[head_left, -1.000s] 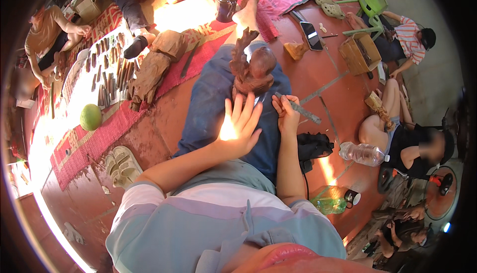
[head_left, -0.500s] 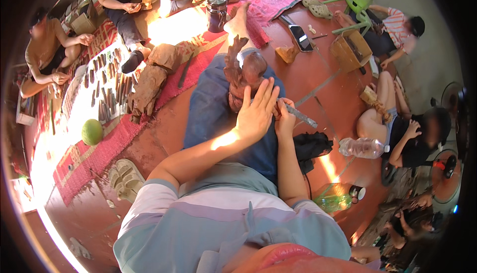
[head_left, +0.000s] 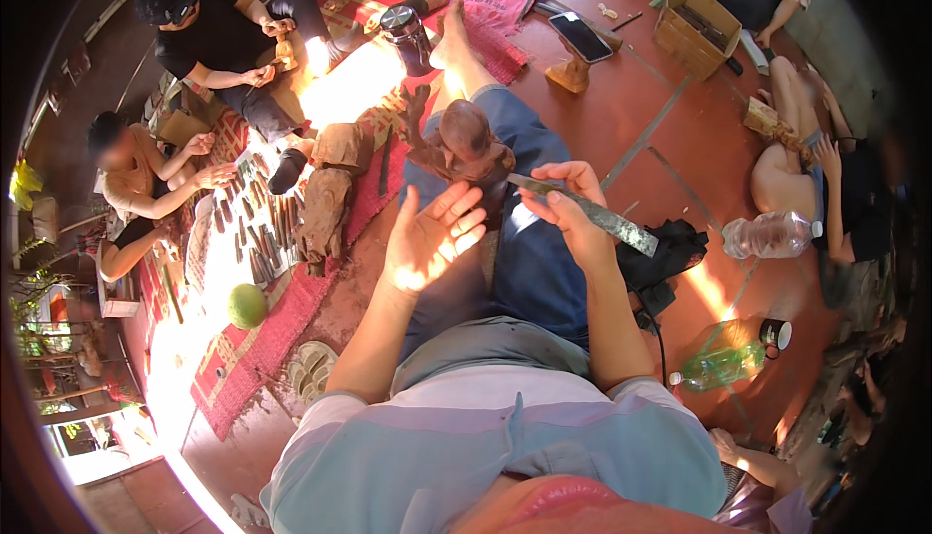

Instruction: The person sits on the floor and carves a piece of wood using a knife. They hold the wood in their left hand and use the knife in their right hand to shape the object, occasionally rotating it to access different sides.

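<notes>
A dark brown wooden carving [head_left: 464, 136] with a smooth rounded head and a raised branch-like part rests against my legs, in blue trousers. My left hand [head_left: 432, 238] is just in front of it, palm turned up and fingers spread, holding nothing. To the right, my right hand [head_left: 575, 214] grips a flat grey metal carving tool [head_left: 621, 227] between thumb and fingers. The narrow end of that tool points left toward the carving's base; its wide speckled end sticks out to the right. Whether the tip touches the wood I cannot tell.
Left lie a rough wood block [head_left: 328, 209], many carving tools on a cloth, and a green round fruit [head_left: 247, 306]. Right are a clear bottle [head_left: 772, 236], a green bottle [head_left: 723, 367], a black bag [head_left: 670, 257] and a cardboard box [head_left: 694, 29]. Other people sit around.
My left hand has drawn back from the carving and turned palm up, fingers spread. The right hand with the tool has moved off to the right. The view has shifted.
</notes>
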Available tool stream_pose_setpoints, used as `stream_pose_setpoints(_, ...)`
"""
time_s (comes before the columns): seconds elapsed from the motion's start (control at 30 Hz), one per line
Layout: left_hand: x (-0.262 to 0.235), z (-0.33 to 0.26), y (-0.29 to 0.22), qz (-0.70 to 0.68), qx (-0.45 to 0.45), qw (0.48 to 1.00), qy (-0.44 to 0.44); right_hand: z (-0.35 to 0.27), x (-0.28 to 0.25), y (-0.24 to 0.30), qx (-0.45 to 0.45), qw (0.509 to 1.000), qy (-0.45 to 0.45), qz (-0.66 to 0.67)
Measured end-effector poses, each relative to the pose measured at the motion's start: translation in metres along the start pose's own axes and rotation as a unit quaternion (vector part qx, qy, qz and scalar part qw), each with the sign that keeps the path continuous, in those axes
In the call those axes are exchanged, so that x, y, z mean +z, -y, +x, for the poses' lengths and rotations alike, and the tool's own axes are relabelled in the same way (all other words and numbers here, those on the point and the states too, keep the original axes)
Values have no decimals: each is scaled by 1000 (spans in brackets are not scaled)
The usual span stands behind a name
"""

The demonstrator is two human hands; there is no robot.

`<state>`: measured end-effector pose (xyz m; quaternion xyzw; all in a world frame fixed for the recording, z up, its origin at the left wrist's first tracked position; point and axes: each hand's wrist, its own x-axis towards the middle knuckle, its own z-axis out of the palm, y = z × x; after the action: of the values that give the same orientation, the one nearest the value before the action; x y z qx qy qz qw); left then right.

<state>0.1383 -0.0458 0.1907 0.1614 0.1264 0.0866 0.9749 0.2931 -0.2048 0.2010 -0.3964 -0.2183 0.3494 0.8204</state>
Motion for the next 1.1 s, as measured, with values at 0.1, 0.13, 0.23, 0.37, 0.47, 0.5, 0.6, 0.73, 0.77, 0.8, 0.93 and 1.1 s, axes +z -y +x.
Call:
stream_pose_setpoints(0.1,16,5,-3,-24,-9,999,34,1,35,12,-49,999,18,6)
stream_pose_setpoints(0.13,17,8,-2,-40,-18,998,52,3,41,12,-79,995,49,-23)
stream_pose_setpoints(0.23,18,15,2,-81,-33,990,114,9,57,0,-136,984,84,-82)
stream_pose_setpoints(0.37,15,22,4,-68,-21,990,124,22,64,-19,-274,916,11,-293)
stream_pose_setpoints(0.47,28,20,7,-78,-16,996,43,28,73,-24,-305,867,-17,-395)
stream_pose_setpoints(0.5,34,19,6,-88,-14,996,11,29,77,-22,-304,845,-27,-439)
stream_pose_setpoints(0.6,24,22,5,-105,-23,994,14,32,76,-30,-317,826,-49,-463)
stream_pose_setpoints(0.73,6,28,4,-89,-32,992,81,27,74,-26,-59,983,-63,-161)
stream_pose_setpoints(0.77,7,28,5,-115,-23,988,98,20,77,-13,11,993,-68,-101)
stream_pose_setpoints(0.8,9,28,7,-142,-17,983,114,17,77,-14,-12,991,-71,-109)
stream_pose_setpoints(0.93,19,24,8,-61,2,997,47,21,68,-37,-195,940,-60,-273)
stream_pose_setpoints(1.1,26,20,4,-104,-12,992,74,31,81,-42,-327,850,-72,-406)
